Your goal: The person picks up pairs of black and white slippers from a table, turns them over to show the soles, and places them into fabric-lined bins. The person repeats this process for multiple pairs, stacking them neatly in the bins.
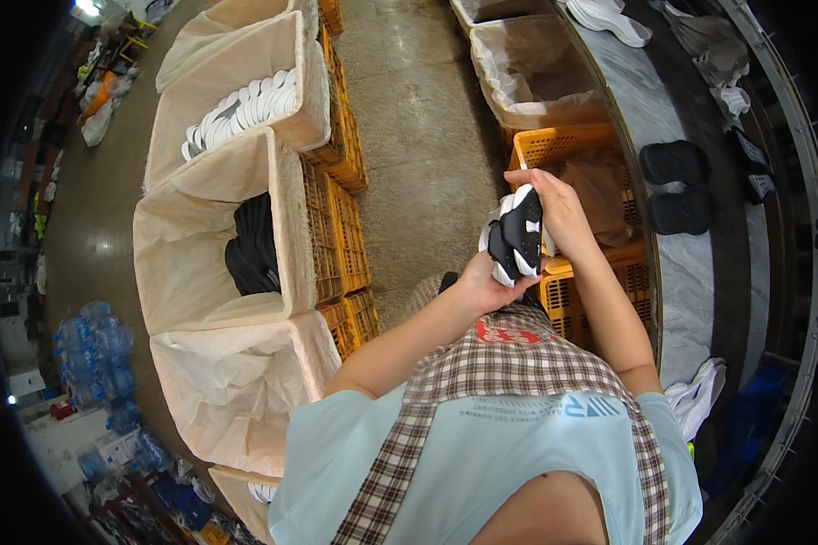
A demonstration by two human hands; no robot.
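Blue shirt (509, 447), soles (520, 238) lengthwise away from it

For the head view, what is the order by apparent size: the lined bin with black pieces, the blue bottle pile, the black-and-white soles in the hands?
1. Lined bin
2. Blue bottle pile
3. Black-and-white soles

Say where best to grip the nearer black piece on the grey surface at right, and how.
The right hand, once free of the shoe parts, might best take the nearer black piece by its left end, coming from the person's side: that end sits by the grey surface's edge, with another black piece close beyond.
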